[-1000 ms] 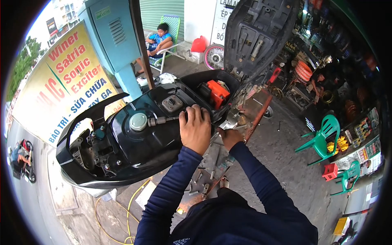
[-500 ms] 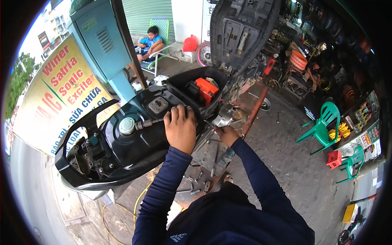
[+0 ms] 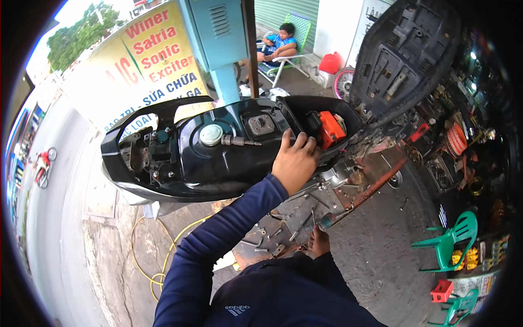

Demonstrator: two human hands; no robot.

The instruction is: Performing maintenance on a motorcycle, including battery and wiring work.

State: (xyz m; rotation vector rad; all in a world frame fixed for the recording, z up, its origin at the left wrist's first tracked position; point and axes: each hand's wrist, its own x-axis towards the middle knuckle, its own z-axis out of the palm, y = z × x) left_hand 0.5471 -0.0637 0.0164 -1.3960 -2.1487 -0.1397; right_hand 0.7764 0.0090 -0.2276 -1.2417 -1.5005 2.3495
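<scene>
My left hand [image 3: 297, 158] rests on the black rear bodywork [image 3: 234, 169] of a motorbike, beside the underseat box [image 3: 348, 106]. Its fingers are apart and slightly bent, with nothing seen in them. Left of it, a thick grey driver with a narrow tip [image 3: 239, 141] lies next to the pale round fuel cap [image 3: 211, 135]. My right hand [image 3: 319, 243] is low, over the work platform near my body, its fingers closed. A thin rod shows just above those fingers; whether they hold it is unclear. Close by lies a greenish, see-through object [image 3: 327, 220].
The raised seat [image 3: 400, 60] stands at the back right. An orange-red part [image 3: 332, 128] sits in the underseat box. Loose tools and bolts [image 3: 267, 235] lie on the platform. A yellow hose [image 3: 166, 261] loops on the ground. Green chairs [image 3: 452, 242] stand right; a person sits behind.
My right hand has left the bike's side and come down to the platform near my body. The left hand stays on the bodywork. My view has swung left.
</scene>
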